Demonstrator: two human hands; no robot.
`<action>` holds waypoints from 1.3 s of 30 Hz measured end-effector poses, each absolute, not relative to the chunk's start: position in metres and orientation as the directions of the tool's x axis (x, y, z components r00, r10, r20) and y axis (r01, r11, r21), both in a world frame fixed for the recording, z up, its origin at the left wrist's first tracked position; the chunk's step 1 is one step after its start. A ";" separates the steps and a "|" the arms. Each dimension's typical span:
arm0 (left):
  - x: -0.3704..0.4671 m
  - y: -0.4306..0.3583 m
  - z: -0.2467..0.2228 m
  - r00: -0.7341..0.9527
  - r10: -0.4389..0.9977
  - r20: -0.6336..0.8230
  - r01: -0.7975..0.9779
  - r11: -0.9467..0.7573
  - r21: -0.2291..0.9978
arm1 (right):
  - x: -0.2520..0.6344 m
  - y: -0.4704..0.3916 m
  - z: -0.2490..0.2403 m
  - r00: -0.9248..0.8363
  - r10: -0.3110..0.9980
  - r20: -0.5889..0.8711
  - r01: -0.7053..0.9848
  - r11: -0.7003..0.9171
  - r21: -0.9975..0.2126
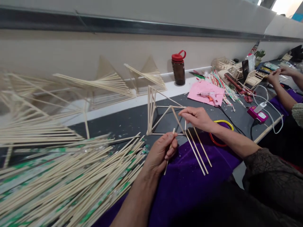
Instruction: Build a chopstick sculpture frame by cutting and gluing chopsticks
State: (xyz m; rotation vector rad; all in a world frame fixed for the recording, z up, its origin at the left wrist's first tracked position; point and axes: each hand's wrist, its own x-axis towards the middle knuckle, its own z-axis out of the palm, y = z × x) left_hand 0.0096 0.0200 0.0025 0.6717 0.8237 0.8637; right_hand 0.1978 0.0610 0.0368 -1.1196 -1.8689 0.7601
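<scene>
My left hand [163, 148] is closed around a thin wooden stick [166, 167], whose tip shows above the thumb. My right hand [196, 118] is pinched shut beside a frame [149, 115] made of glued wooden sticks; whether anything small is between its fingers I cannot make out. That frame stands on the dark table, with several sticks bunched at its left side. Three loose sticks [199, 154] lie over the purple cloth [189, 183] below my right hand. A big pile of chopsticks [99, 176], some in green-and-white wrappers, lies left of my left hand.
Finished twisted stick structures [113, 83] line the wall. A red-lidded bottle [178, 69] stands behind. A pink glue gun [211, 97] rests on pink paper [197, 88], its cord running toward a purple power strip [258, 114]. Another person's hands [276, 75] are at far right.
</scene>
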 end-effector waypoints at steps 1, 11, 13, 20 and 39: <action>0.009 0.021 0.001 0.398 0.847 -0.353 -0.385 0.503 0.773 | 0.199 0.064 0.031 -0.274 0.891 0.362 0.424 0.450 -0.786; 0.004 0.023 -0.004 0.445 0.791 -0.420 -0.421 0.599 0.681 | 0.238 0.085 0.027 -0.132 0.944 0.303 0.787 0.285 -0.547; 0.004 0.023 -0.003 0.449 0.783 -0.431 -0.423 0.611 0.669 | 0.258 0.089 0.034 0.037 0.952 0.304 0.900 0.100 -0.424; 0.003 0.027 -0.004 0.445 0.774 -0.449 -0.407 0.622 0.669 | 0.301 0.095 0.017 0.249 0.955 0.163 0.964 -0.261 0.056; 0.007 0.036 -0.004 0.456 0.780 -0.430 -0.360 0.603 0.712 | 0.309 0.095 0.009 0.221 0.965 0.144 0.971 -0.231 0.060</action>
